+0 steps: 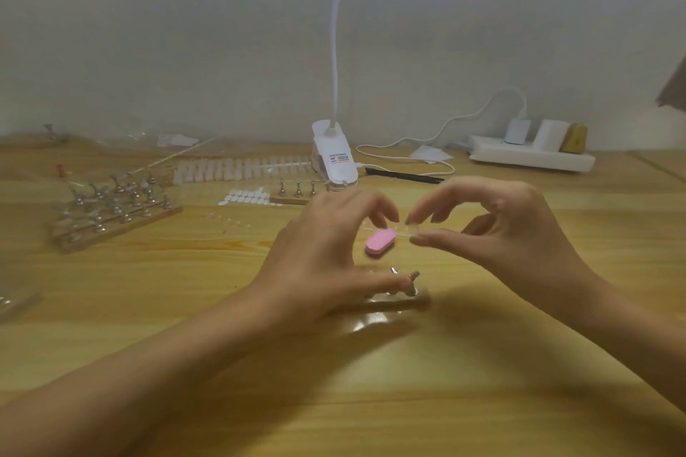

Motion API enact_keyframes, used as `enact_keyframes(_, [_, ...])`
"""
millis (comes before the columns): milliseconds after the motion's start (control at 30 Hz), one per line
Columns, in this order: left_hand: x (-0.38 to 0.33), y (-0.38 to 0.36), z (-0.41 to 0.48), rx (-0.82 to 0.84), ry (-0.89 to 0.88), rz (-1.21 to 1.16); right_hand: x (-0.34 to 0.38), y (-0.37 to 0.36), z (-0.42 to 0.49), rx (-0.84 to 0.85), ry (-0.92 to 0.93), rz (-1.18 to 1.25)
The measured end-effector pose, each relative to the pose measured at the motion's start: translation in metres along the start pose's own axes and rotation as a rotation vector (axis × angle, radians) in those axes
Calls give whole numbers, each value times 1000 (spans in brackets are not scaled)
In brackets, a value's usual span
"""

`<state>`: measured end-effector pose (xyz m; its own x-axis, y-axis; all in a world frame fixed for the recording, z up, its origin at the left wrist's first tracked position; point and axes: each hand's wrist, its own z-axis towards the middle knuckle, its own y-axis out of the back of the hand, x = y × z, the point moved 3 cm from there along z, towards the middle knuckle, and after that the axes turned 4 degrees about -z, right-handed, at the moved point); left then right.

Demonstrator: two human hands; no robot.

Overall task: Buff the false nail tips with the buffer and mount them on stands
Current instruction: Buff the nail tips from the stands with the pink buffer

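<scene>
My right hand (501, 234) pinches a small clear false nail tip (414, 232) between thumb and forefinger, above the table. The pink oval buffer (380, 241) lies flat on the wood just left of that tip, between my hands. My left hand (326, 256) hovers with loosely curled fingers and grips nothing I can see. Its thumb reaches to the metal stands (410, 284) on a small wooden base (401, 303) right in front of me. The image is blurred, so contact there is unclear.
A wooden rack with several metal stands (115, 208) sits at the left. A strip of nail tips (241, 169), adhesive tabs (245, 197) and a short stand row (297, 193) lie behind. A clip lamp (334, 159), black tool (404, 176) and power strip (531, 158) line the back.
</scene>
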<state>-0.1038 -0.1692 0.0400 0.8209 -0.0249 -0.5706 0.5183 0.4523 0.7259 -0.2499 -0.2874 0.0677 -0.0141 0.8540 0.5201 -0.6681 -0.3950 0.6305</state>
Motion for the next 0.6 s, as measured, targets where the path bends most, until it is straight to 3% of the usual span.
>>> enact_keyframes(167, [-7, -12, -5, 24, 2, 62, -3, -13, -11, 98, 19, -158])
enact_keyframes(333, [-4, -14, -9, -31, 52, -100, -10, -22, -16, 128, -12, -143])
enact_keyframes(600, [2, -17, -12, -53, 87, -113, -9, -28, -20, 97, -11, -154])
